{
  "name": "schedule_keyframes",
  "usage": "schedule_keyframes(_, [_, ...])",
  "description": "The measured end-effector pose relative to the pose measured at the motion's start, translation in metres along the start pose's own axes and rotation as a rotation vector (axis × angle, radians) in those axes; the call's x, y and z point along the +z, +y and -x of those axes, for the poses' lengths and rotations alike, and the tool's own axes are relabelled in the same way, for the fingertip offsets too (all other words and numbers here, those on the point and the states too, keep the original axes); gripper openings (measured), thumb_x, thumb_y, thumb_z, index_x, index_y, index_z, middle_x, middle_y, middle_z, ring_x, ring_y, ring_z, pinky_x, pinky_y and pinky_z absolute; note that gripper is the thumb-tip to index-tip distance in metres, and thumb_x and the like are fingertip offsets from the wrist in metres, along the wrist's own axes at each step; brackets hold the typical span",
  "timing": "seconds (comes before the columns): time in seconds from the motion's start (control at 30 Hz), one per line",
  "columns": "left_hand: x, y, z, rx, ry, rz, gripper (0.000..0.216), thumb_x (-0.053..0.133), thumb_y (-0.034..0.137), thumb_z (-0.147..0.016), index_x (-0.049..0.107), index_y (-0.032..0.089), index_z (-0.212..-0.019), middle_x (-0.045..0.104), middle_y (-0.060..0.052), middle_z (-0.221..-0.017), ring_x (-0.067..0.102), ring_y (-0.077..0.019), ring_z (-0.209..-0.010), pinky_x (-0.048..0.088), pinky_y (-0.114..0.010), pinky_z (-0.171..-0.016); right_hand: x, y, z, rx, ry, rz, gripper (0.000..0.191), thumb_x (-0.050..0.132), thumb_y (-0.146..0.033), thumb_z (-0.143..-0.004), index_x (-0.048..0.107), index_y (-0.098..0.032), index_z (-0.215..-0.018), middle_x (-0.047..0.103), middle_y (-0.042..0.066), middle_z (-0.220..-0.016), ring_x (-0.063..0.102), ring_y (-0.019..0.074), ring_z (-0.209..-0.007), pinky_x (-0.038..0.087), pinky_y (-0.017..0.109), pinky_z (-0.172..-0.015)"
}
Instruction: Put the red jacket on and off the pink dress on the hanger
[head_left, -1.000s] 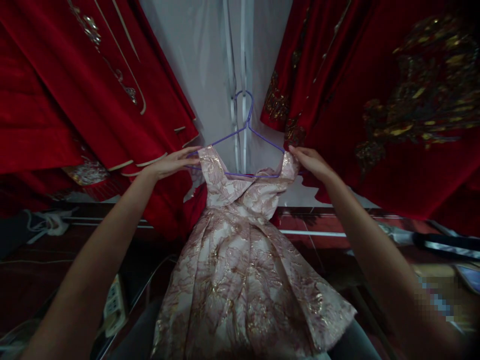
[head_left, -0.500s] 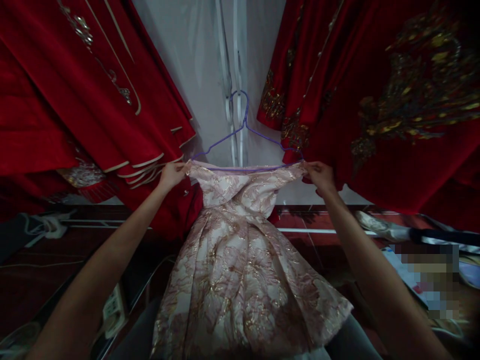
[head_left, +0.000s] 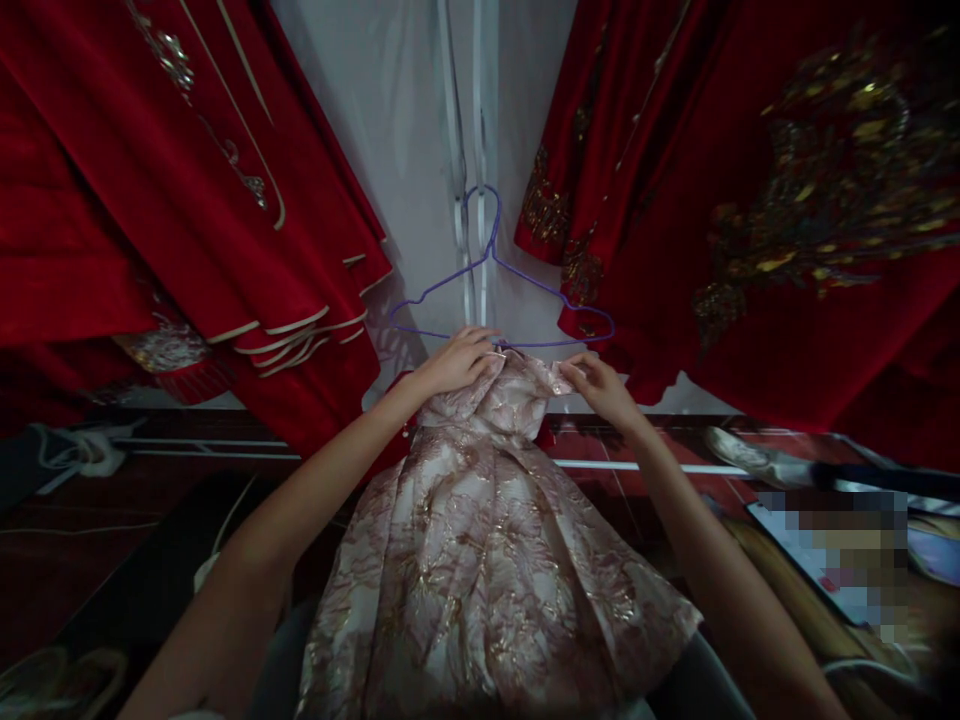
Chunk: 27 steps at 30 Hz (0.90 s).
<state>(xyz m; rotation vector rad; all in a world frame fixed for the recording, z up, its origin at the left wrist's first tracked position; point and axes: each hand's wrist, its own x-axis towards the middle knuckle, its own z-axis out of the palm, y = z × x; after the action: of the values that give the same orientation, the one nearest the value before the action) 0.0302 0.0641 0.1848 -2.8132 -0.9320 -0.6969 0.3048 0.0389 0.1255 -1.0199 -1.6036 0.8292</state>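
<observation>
A pale pink and gold brocade dress (head_left: 487, 530) hangs in front of me with its pleated skirt spread toward my lap. Behind its top, a purple hanger (head_left: 525, 276) hooks onto a white pole, and both of its ends are bare. My left hand (head_left: 461, 362) is closed on the gathered neckline near the middle, just under the hanger's lower bar; the fingertips are partly hidden. On the other side, my right hand (head_left: 600, 385) pinches the dress's shoulder edge below the right end of the hanger.
Red garments with silver trim (head_left: 247, 230) hang at left, and red ones with gold embroidery (head_left: 817, 200) at right. A white bar (head_left: 637, 466) runs low behind the dress. At lower right lies a phone-like flat object (head_left: 802, 560), partly blurred out.
The shoulders of the dress have come off the hanger's ends. My left hand has moved right to the middle, and my right hand slightly inward and down with the fabric.
</observation>
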Motion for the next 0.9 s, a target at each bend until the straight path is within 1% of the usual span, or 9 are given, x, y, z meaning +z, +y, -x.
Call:
schedule_keyframes(0.07, [0.012,0.001,0.003,-0.025,-0.039,-0.014,0.028,0.039,0.031,-0.092,0.062,0.019,-0.101,0.056,-0.009,-0.127,0.048,-0.0212,-0.117,0.035,-0.041,-0.101,-0.006,-0.002,0.005,-0.044,-0.039,0.010,0.027,0.063,-0.047,-0.077,0.061,-0.020,-0.083,0.062,0.002,-0.077,0.057,0.0138,-0.071,0.049,0.025,-0.064])
schedule_keyframes(0.13, [0.017,0.005,0.011,-0.058,-0.039,-0.036,0.029,0.038,0.033,-0.093,0.062,0.020,-0.100,0.055,-0.007,-0.129,0.048,-0.0216,-0.116,0.035,-0.042,-0.100,-0.012,-0.001,0.011,-0.031,-0.023,-0.044,0.025,0.064,-0.045,-0.078,0.060,-0.021,-0.084,0.063,0.002,-0.081,0.058,0.0139,-0.075,0.049,0.025,-0.067])
schedule_keyframes(0.2, [0.013,0.014,0.020,-0.067,-0.027,-0.052,0.029,0.037,0.034,-0.093,0.062,0.020,-0.101,0.053,-0.006,-0.132,0.047,-0.0218,-0.118,0.033,-0.042,-0.100,-0.018,0.004,0.013,0.009,0.135,-0.142,0.026,0.066,-0.045,-0.076,0.060,-0.021,-0.084,0.064,0.001,-0.081,0.059,0.0133,-0.074,0.049,0.025,-0.066])
schedule_keyframes(0.33, [-0.007,0.031,0.032,-0.094,-0.026,-0.072,0.030,0.036,0.034,-0.094,0.061,0.022,-0.105,0.055,-0.005,-0.129,0.048,-0.0220,-0.116,0.032,-0.042,-0.099,-0.024,0.017,0.009,0.045,0.621,-0.352,0.030,0.070,-0.044,-0.068,0.057,-0.022,-0.082,0.063,-0.002,-0.079,0.059,0.0119,-0.069,0.049,0.023,-0.061])
schedule_keyframes(0.4, [-0.017,0.037,0.035,-0.109,-0.031,-0.087,0.031,0.035,0.035,-0.094,0.061,0.022,-0.105,0.056,-0.005,-0.127,0.048,-0.0221,-0.114,0.032,-0.042,-0.098,-0.024,0.021,0.006,0.022,0.711,-0.406,0.029,0.070,-0.044,-0.068,0.056,-0.022,-0.082,0.064,-0.002,-0.083,0.060,0.0122,-0.073,0.050,0.024,-0.062])
schedule_keyframes(0.53, [-0.026,0.038,0.040,-0.122,-0.036,-0.115,0.031,0.035,0.035,-0.094,0.061,0.021,-0.105,0.058,-0.005,-0.126,0.050,-0.0218,-0.112,0.032,-0.042,-0.098,-0.023,0.021,0.004,0.004,0.687,-0.456,0.028,0.068,-0.044,-0.070,0.055,-0.022,-0.083,0.063,-0.002,-0.089,0.061,0.0127,-0.078,0.051,0.025,-0.064])
schedule_keyframes(0.67, [-0.027,0.037,0.042,-0.124,-0.037,-0.133,0.030,0.036,0.034,-0.094,0.061,0.021,-0.105,0.057,-0.005,-0.126,0.049,-0.0215,-0.113,0.031,-0.042,-0.098,-0.025,0.024,0.005,0.011,0.715,-0.445,0.030,0.070,-0.044,-0.068,0.057,-0.022,-0.083,0.064,-0.002,-0.085,0.061,0.0122,-0.075,0.050,0.023,-0.062])
schedule_keyframes(0.73, [-0.025,0.038,0.042,-0.120,-0.031,-0.136,0.030,0.036,0.034,-0.094,0.061,0.021,-0.106,0.057,-0.004,-0.127,0.049,-0.0211,-0.114,0.031,-0.041,-0.099,-0.027,0.029,0.005,0.038,0.740,-0.426,0.032,0.072,-0.044,-0.065,0.060,-0.021,-0.082,0.064,-0.001,-0.081,0.060,0.0119,-0.072,0.049,0.023,-0.060])
schedule_keyframes(0.9, [-0.023,0.036,0.042,-0.120,-0.023,-0.142,0.030,0.036,0.034,-0.094,0.061,0.021,-0.106,0.057,-0.004,-0.127,0.049,-0.0210,-0.114,0.031,-0.041,-0.098,-0.029,0.037,0.007,0.135,0.667,-0.394,0.036,0.076,-0.043,-0.060,0.064,-0.021,-0.087,0.066,0.000,-0.081,0.061,0.0124,-0.071,0.050,0.023,-0.059])
